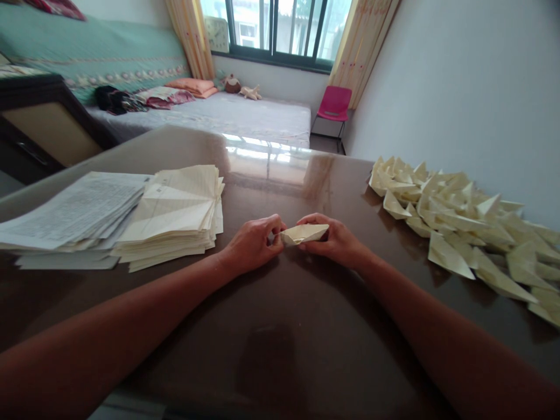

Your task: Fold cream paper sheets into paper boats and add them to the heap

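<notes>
Between my two hands is a folded cream paper boat [305, 234], held just over the middle of the brown table. My left hand [258, 240] pinches its left tip between thumb and fingers. Around the boat's right end, my right hand [335, 239] has its thumb in front and its fingers behind. Some of the right fingers are hidden by the boat. Left of my hands lies a stack of cream paper sheets [175, 204] with crease marks on the top one. A large pile of finished-looking paper boats [455, 204] spreads over the table's right side.
Printed white papers [74, 204] lie at the left, against the cream stack. The glossy brown table [271, 326] reflects the window. Beyond it are a bed [262, 119] with pillows and cloths, a pink chair [335, 105], a dark cabinet [48, 128] and a wall on the right.
</notes>
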`<state>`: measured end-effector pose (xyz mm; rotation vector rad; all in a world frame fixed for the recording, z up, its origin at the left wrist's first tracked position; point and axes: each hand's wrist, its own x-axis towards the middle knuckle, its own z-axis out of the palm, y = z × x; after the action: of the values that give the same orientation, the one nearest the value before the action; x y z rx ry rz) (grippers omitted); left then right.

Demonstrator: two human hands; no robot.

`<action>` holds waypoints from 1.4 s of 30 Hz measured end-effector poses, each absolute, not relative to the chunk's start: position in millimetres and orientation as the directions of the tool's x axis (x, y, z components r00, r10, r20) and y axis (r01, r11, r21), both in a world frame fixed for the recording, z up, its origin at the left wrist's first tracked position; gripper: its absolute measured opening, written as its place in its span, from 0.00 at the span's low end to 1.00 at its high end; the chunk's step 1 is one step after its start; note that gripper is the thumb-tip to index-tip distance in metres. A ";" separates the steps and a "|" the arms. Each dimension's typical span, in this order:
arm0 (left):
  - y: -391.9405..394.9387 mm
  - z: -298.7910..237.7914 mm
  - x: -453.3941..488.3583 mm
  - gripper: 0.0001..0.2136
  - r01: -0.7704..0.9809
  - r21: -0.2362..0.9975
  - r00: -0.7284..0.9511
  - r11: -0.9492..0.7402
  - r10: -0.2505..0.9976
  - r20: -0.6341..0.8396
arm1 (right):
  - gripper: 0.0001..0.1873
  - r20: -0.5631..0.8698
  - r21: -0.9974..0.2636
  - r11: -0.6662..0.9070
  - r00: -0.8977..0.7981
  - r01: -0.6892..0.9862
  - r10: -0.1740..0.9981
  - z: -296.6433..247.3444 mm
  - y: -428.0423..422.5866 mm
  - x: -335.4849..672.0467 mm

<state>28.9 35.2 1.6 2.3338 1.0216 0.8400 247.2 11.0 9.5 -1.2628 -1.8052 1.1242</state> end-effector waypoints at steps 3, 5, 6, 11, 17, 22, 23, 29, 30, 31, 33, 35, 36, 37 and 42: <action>35.4 0.9 29.6 0.05 0.461 0.648 0.524 -0.606 0.776 0.352 | 0.20 0.067 -0.934 0.167 -0.304 0.315 0.950 11.3 10.3 246.8; 35.4 0.7 29.8 0.06 0.439 0.668 0.526 -0.601 0.775 0.352 | 0.18 0.053 -0.964 0.120 -0.270 0.238 0.961 10.4 10.7 247.0; 35.4 0.8 29.8 0.06 0.431 0.674 0.530 -0.600 0.773 0.349 | 0.18 0.030 -0.977 0.081 -0.249 0.197 0.968 9.4 11.3 247.5; 33.4 2.8 29.5 0.05 0.458 0.649 0.574 -0.608 0.759 0.307 | 0.18 -0.054 -0.993 -0.038 -0.142 0.111 0.988 5.0 14.4 250.9; 30.6 2.4 30.6 0.13 0.572 0.507 0.610 -0.645 0.748 0.262 | 0.15 0.009 -0.988 0.028 -0.125 0.152 0.992 4.9 9.1 240.3; 35.7 -3.3 28.1 0.09 0.535 0.474 0.672 -0.699 0.692 0.263 | 0.14 0.028 -0.965 0.074 -0.183 0.252 0.983 2.5 8.5 237.0; 36.6 -3.6 27.4 0.09 0.532 0.482 0.675 -0.696 0.692 0.254 | 0.14 0.045 -0.950 0.103 -0.194 0.296 0.980 2.3 8.9 238.2; 37.2 0.6 26.2 0.12 0.516 0.432 0.735 -0.740 0.641 0.221 | 0.09 0.340 -0.651 0.486 -0.349 0.583 0.873 3.2 8.3 244.4; 36.7 1.1 26.3 0.12 0.513 0.418 0.746 -0.750 0.630 0.215 | 0.08 0.362 -0.608 0.529 -0.386 0.592 0.848 2.6 8.0 245.0; 36.2 1.2 26.3 0.13 0.514 0.403 0.751 -0.757 0.624 0.215 | 0.09 0.374 -0.572 0.560 -0.417 0.600 0.828 1.7 8.0 245.7; 35.4 0.8 26.0 0.12 0.525 0.374 0.744 -0.764 0.626 0.235 | 0.10 0.384 -0.501 0.599 -0.459 0.625 0.801 -0.4 8.4 247.4; 35.0 -0.2 25.4 0.12 0.542 0.339 0.727 -0.769 0.631 0.270 | 0.11 0.376 -0.449 0.613 -0.485 0.650 0.790 -2.1 9.2 249.1; 35.1 -0.6 25.1 0.12 0.547 0.319 0.724 -0.774 0.629 0.283 | 0.12 0.365 -0.435 0.614 -0.494 0.659 0.789 -2.6 9.6 249.8; 35.4 -0.9 24.8 0.12 0.550 0.302 0.726 -0.779 0.624 0.288 | 0.12 0.351 -0.426 0.612 -0.502 0.667 0.791 -2.7 9.9 250.2; 37.3 -0.3 24.0 0.13 0.540 0.258 0.750 -0.801 0.597 0.284 | 0.11 0.331 -0.362 0.617 -0.522 0.699 0.786 0.0 10.3 250.9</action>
<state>24.0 37.3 -0.3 2.7875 0.9126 0.5346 250.9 10.3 0.0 -1.1733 -2.3794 0.2530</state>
